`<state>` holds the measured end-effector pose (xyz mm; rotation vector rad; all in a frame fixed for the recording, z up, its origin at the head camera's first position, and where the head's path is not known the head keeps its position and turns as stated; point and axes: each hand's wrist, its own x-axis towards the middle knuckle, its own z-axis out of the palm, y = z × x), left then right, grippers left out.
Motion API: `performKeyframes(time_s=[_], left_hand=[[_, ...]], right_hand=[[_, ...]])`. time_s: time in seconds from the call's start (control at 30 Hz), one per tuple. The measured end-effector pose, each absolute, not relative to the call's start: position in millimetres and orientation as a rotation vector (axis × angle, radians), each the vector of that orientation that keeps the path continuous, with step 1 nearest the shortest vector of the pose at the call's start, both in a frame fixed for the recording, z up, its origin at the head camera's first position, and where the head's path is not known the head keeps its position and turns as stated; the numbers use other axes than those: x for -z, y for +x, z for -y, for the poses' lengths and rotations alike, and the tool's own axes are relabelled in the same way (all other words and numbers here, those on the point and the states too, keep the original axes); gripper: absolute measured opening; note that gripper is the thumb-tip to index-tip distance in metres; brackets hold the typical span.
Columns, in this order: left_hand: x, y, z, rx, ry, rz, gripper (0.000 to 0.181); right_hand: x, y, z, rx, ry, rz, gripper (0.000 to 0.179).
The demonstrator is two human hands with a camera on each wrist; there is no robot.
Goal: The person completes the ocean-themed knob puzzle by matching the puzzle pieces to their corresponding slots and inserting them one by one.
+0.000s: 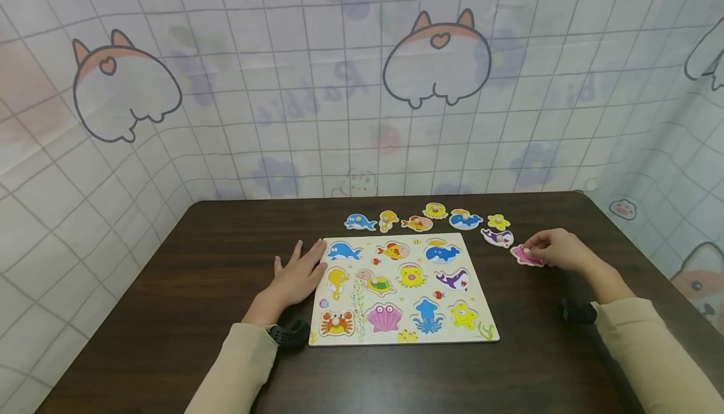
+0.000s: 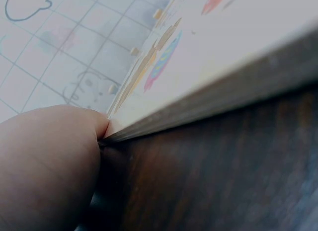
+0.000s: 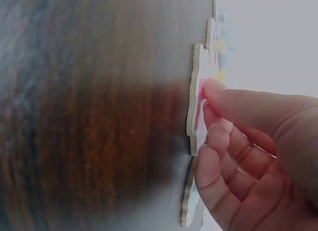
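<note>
A wooden sea-animal puzzle board (image 1: 452, 337) lies flat on the dark table. My left hand (image 1: 294, 281) rests along its left edge with fingers spread; the left wrist view shows skin touching the board's corner. To the right of the board, my right hand (image 1: 562, 250) pinches a pink shell puzzle piece (image 1: 525, 256) between thumb and fingers. In the right wrist view this pink piece (image 3: 198, 102) stands edge-on at the fingertips. A turtle piece (image 1: 380, 285) and a crab piece (image 1: 336, 323), both with knobs, sit in the board.
Behind the board lie several knobbed pieces, among them a blue whale (image 1: 360, 222), a seahorse (image 1: 388, 220), an octopus (image 1: 435, 211) and a star (image 1: 499, 222). A purple whale piece (image 1: 498, 238) is near the right hand. Another piece (image 3: 190, 196) lies below the fingers. A patterned cloth (image 1: 339, 150) hangs behind.
</note>
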<state>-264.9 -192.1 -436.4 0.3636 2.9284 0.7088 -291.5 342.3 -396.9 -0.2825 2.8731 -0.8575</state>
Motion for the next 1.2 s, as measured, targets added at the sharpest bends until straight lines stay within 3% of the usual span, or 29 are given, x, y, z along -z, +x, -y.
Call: performKeyframes(time_s=[1.2], left_hand=[[438, -267, 192, -0.695, 0.358, -2.935, 0.065]], right_hand=[[356, -259, -237, 0.881, -0.648, -2.906, 0.014]])
